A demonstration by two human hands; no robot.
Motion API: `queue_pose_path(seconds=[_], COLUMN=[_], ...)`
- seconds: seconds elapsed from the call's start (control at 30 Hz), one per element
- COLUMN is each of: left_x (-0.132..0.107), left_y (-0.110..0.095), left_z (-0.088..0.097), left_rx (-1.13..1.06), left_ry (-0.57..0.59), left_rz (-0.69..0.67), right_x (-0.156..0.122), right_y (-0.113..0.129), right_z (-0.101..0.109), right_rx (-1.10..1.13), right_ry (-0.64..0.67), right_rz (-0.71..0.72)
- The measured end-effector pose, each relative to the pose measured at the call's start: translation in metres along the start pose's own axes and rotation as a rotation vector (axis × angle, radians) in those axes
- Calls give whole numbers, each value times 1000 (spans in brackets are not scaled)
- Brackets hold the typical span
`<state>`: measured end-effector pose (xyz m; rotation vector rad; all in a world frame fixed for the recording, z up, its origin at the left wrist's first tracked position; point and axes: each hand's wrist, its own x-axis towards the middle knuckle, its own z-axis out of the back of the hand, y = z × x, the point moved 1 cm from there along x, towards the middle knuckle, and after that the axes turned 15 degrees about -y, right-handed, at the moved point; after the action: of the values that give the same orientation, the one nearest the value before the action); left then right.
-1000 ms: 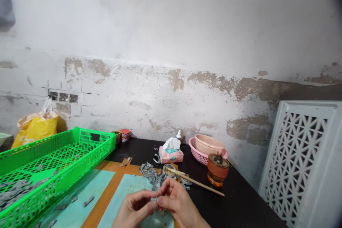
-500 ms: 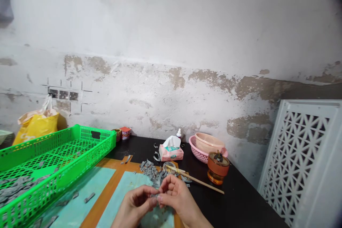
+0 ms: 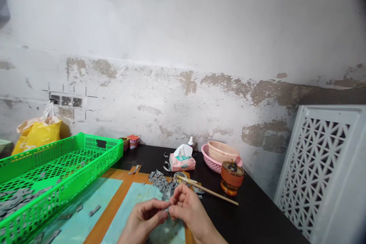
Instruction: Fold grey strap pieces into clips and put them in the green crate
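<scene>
Low in the view, my left hand (image 3: 144, 217) and my right hand (image 3: 188, 211) meet fingertip to fingertip. Both are closed in a pinch on a small grey strip (image 3: 167, 210), mostly hidden by the fingers. Just beyond them lies a heap of small grey strips (image 3: 161, 183). Beside the heap is a small round dish (image 3: 179, 175), with a wooden stick (image 3: 219, 195) whose yellowed end rests across it. Under the hands, a turquoise sheet (image 3: 126, 213) is held by orange tape (image 3: 104, 219). Several loose grey strips (image 3: 94, 210) lie on the left part of it.
A green plastic crate (image 3: 94, 164) with many grey strips stands at left, a yellow bag (image 3: 40, 135) behind. On the black table (image 3: 246, 221) are a tissue box (image 3: 183, 163), a white-capped bottle (image 3: 190, 142), a pink basket (image 3: 210, 162) with a bowl (image 3: 224, 151), and an amber jar (image 3: 232, 178).
Both hands keep their pinch at nearly the same place, with the fingertips slightly shifted around the grey strip. The whole view has moved a little.
</scene>
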<state>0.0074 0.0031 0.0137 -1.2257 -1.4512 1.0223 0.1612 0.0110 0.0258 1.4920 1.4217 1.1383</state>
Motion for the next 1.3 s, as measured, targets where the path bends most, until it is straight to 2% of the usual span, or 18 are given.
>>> queue_pose_path(seconds=[0.2, 0.3, 0.37, 0.5, 0.6, 0.8, 1.07, 1.3], left_x=[0, 0, 0, -1, -1, -1, 0, 2], left_y=[0, 1, 0, -6, -10, -9, -7, -7], left_z=[-1, -1, 0, 0, 1, 3, 6, 5], left_rx=[6, 12, 59, 236, 257, 177, 142, 107], left_ry=[13, 26, 9, -34, -72, -46, -67, -89], left_rz=[20, -24, -108, -365, -443, -437, -379, -307], right_x=[-3, -3, -3, -3, -4, -6, -1, -4], right_y=[0, 2, 3, 3, 3, 3, -5, -1], right_z=[-2, -2, -2, -1, -1, 0, 1, -3], right_rx=[-43, -43, -35, 11, 72, 164, 10, 24], right_ry=[-21, -22, -28, -8, 27, 92, -1, -75], right_rz=[8, 11, 13, 7, 7, -65, -94, -122])
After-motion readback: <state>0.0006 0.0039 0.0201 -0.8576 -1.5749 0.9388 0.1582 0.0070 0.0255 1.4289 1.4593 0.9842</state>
